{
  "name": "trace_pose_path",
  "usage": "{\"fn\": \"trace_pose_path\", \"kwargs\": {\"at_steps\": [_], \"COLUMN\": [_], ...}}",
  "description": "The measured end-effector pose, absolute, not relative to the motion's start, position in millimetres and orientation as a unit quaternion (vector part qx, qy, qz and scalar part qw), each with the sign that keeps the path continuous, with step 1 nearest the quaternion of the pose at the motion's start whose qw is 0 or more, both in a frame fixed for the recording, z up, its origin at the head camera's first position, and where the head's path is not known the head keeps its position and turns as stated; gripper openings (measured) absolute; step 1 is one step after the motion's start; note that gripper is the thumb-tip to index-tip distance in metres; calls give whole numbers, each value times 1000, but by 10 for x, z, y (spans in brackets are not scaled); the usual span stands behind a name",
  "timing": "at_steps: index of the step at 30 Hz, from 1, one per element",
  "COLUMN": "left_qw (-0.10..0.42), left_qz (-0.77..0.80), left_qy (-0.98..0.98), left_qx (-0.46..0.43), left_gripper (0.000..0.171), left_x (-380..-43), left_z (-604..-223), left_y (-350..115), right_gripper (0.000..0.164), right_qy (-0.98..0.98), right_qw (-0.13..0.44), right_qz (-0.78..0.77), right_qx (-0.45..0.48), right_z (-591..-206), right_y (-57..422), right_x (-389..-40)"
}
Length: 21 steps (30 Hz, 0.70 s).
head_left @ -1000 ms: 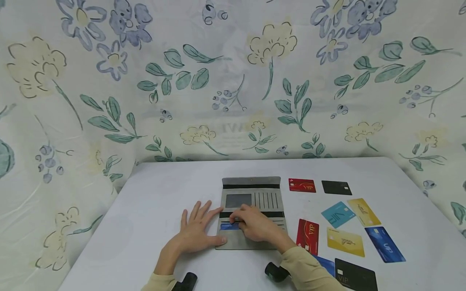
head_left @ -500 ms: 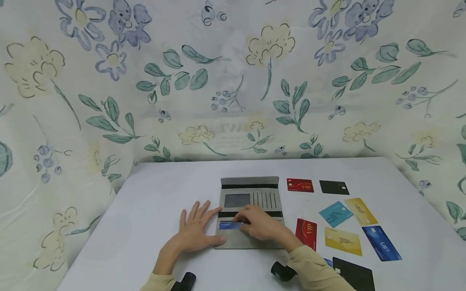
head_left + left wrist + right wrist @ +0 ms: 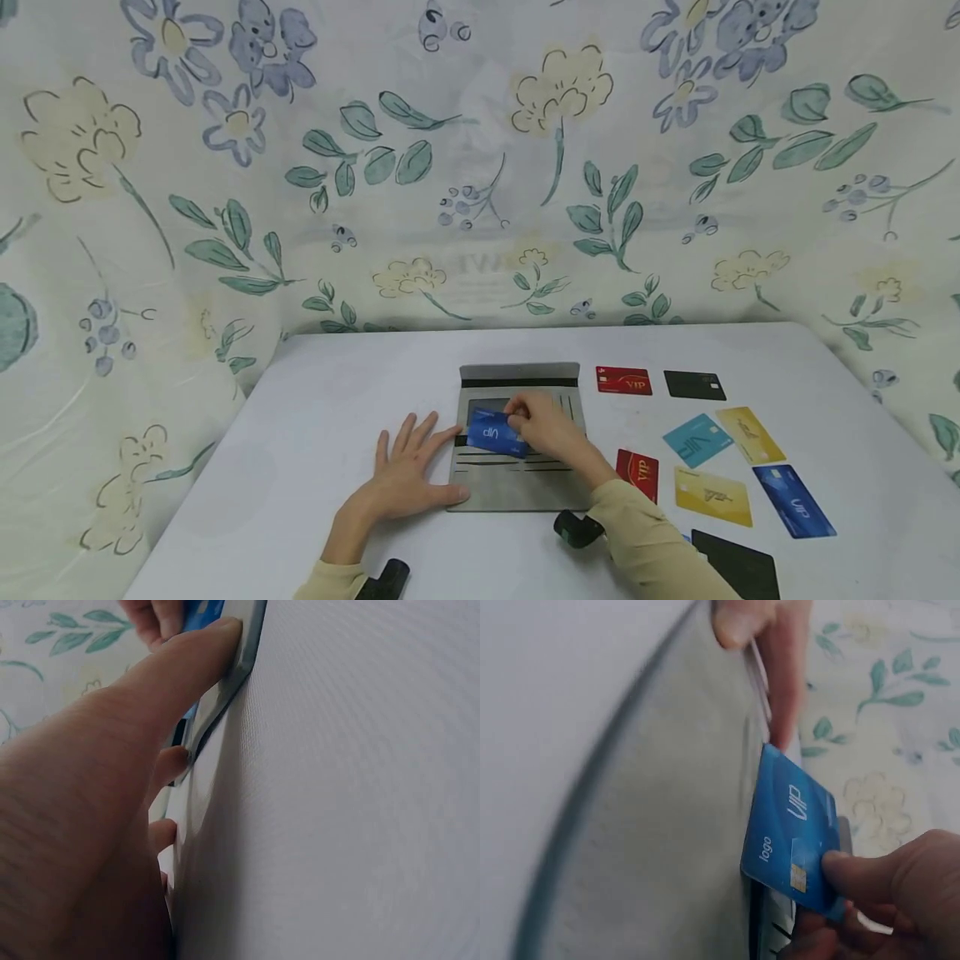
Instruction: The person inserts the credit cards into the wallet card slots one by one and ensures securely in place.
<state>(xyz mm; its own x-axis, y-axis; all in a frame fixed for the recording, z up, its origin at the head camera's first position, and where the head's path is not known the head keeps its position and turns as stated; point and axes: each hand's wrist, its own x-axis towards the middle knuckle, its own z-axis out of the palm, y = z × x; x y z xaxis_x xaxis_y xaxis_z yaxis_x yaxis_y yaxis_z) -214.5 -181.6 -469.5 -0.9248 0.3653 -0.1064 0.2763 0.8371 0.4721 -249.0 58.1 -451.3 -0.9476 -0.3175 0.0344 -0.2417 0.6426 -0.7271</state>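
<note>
A grey card holder (image 3: 495, 497) with rows of slots lies unfolded on the white table. My right hand (image 3: 549, 432) pinches a blue VIP card (image 3: 491, 435) by its right end, between thumb and fingers. That card is tilted above the holder's middle; in the right wrist view its chip and "logo" print face the camera, and the right thumb (image 3: 841, 871) lies on it near the chip. Fingers spread, my left hand (image 3: 405, 471) rests at the holder's left side. Its thumb (image 3: 214, 641) presses on the holder's edge in the left wrist view.
Right of the holder lie several cards: red (image 3: 624, 381), black (image 3: 694, 385), teal (image 3: 697, 440), yellow (image 3: 751, 435) and blue (image 3: 795, 501). Nearer are another red card (image 3: 637, 473), a yellow card (image 3: 712, 497) and a black card (image 3: 738, 565). The right sleeve partly covers the nearest ones.
The blue card, earlier sitting in a lower slot of the holder with the right fingers at it, is now out and raised in the right hand, farther up. The left hand stays put.
</note>
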Motion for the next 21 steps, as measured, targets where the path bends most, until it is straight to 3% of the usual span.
{"fn": "trace_pose_path", "kwargs": {"at_steps": [9,21], "left_qw": [98,101], "left_qz": [226,225], "left_qy": [955,955], "left_qx": [166,167], "left_gripper": [89,90], "left_x": [-2142,-2146], "left_z": [-4678,-4688], "left_y": [-1808,-1807], "right_gripper": [8,7], "right_qy": [906,909], "right_qw": [42,-8], "right_qz": [-380,-366], "right_qx": [-180,-200], "right_z": [-4486,-4578], "right_y": [593,506], "right_x": [-2560,-2550]}}
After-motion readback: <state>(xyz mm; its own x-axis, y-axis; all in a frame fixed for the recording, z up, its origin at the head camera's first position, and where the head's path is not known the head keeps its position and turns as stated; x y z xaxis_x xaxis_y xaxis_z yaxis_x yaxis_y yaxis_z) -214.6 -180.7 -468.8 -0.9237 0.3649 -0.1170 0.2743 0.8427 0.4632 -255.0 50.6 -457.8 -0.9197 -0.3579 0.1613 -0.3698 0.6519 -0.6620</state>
